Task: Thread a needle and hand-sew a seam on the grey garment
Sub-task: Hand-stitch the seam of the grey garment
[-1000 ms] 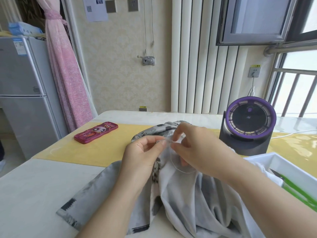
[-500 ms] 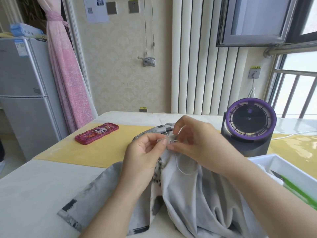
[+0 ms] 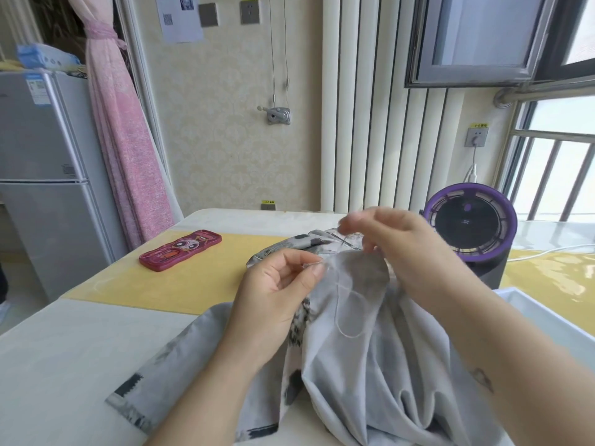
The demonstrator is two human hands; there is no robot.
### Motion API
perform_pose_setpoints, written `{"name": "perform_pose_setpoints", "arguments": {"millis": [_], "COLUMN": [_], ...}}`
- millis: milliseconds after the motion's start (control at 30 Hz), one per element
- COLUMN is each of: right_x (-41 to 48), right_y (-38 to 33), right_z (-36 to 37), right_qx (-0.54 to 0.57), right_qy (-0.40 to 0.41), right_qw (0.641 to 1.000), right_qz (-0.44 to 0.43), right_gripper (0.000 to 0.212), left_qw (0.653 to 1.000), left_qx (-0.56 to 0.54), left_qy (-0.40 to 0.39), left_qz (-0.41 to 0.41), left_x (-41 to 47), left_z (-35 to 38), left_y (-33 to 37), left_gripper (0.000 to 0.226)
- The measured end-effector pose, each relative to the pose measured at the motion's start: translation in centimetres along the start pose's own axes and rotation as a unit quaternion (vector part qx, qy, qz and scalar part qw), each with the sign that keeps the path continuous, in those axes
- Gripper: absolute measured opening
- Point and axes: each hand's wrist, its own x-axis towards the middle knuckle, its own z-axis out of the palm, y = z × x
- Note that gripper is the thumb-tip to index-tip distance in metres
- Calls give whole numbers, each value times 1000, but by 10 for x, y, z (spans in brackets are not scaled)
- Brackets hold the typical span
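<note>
pale table (image 3: 64,349), yellow mat (image 3: 193,278) across mid-frame — grey garment (image 3: 370,365) heaped lower centre. my left hand (image 3: 277,294) pinches its top fold; right hand (image 3: 396,246) blurred just above, fingers curled — i can't tell what it grips.
</note>
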Motion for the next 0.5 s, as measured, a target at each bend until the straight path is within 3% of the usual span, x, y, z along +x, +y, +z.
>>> {"name": "perform_pose_setpoints", "arguments": {"millis": [67, 133, 200, 233, 300, 367, 433, 500], "right_x": [5, 8, 11, 12, 17, 19, 19, 17], "right_y": [-3, -6, -3, -1, 6, 14, 19, 19], "right_z": [-8, -16, -20, -20, -19, -20, -21, -21], "right_qx": [196, 373, 447, 437, 334, 164, -39, -156], "right_qy": [21, 34, 46, 52, 79, 114, 137, 139], "right_qw": [978, 917, 882, 889, 937, 980, 985, 968], "right_qz": [66, 136, 145, 128, 69, -13, -95, -139], "right_gripper": [22, 27, 31, 32, 31, 28, 23, 21], "left_qw": [1000, 1000, 1000, 1000, 1000, 999, 999, 1000], "left_qx": [1, -7, -20, -21, -19, -19, -20, -18], "left_qy": [4, 6, 11, 14, 21, 23, 20, 16], "left_qz": [0, -3, -9, -9, -9, -12, -16, -18], "left_x": [0, 0, 1, 1, 1, 2, 2, 1], "left_z": [-1, -1, -1, -1, -2, -3, -3, -2], "left_y": [0, 1, 1, 1, 0, 1, 1, 1], "left_gripper": [13, 11, 10, 11, 13, 13, 11, 12]}}
